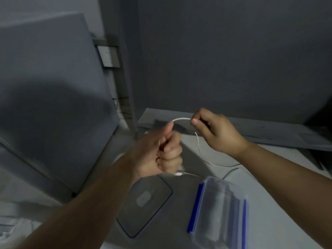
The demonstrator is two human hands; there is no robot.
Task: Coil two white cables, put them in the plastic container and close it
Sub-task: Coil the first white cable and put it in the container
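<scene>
A thin white cable (pixel 181 119) arcs in the air between my two hands. My left hand (pixel 161 153) is a closed fist around one part of it, and a white plug end dangles just below that fist. My right hand (pixel 215 131) pinches the cable between thumb and fingers; the rest trails down onto the table (pixel 269 177). A clear plastic container (pixel 220 211) with blue side clips stands open at the lower right. Its clear lid (pixel 143 203) lies flat to the left of it. A second cable curve (pixel 231 171) lies on the table beyond the container.
A large grey panel (pixel 53 87) leans at the left. Grey boards (pixel 269 130) lie along the table's back edge under a grey wall. A wall socket (pixel 108 56) sits behind the panel. The scene is dim.
</scene>
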